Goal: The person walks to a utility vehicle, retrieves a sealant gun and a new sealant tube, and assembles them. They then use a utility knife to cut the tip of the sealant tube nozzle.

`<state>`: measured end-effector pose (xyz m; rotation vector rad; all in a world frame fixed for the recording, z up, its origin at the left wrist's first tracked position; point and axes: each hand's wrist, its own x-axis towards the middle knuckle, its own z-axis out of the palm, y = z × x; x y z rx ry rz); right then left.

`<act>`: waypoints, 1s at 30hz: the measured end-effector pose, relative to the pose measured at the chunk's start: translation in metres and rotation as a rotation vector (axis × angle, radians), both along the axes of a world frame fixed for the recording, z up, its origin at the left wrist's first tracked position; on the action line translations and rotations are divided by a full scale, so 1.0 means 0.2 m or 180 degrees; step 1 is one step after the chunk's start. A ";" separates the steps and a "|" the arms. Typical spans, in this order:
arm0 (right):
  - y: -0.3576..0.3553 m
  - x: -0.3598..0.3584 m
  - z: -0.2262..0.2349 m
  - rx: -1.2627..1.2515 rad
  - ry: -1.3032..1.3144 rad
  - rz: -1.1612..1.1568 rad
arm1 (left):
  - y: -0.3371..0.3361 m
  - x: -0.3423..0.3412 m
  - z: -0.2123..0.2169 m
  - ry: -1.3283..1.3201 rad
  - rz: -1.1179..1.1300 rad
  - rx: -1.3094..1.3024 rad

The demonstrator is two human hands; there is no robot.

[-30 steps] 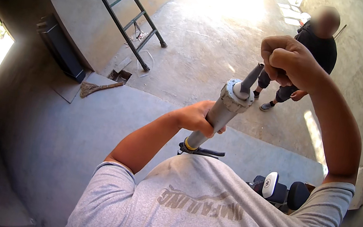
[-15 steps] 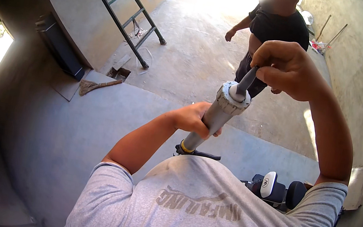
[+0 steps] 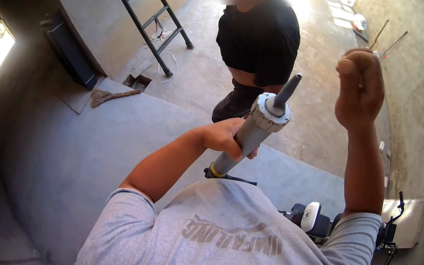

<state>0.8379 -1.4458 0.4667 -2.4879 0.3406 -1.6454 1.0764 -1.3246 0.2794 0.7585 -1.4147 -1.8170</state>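
A caulking gun [image 3: 249,141] with a grey barrel slants upward in front of my chest. Its white end ring [image 3: 269,118] is chipped and stained, and a grey tapered nozzle [image 3: 286,91] sticks out of it. My left hand [image 3: 226,137] wraps around the barrel below the ring. A black lever [image 3: 240,181] and a yellow band show at the gun's lower end, by my shirt. My right hand [image 3: 362,89] is raised to the right of the nozzle, apart from it. Its fingers are curled in, and whatever they may hold is hidden.
A person in a black top [image 3: 263,35] stands just beyond the gun. At the far left leans a dark ladder [image 3: 146,22], with a broom [image 3: 112,96] on the floor nearer me. A parked scooter [image 3: 315,218] is to my right, near the wall.
My right hand has let go of the nozzle's tip and moved away to the right. The other person has come closer and to the left. My left hand keeps its hold.
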 end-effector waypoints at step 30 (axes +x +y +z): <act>0.21 0.13 -0.29 0.4688 -0.1586 0.1659 | 0.00 -0.03 -0.07 -0.0110 0.0171 -0.0162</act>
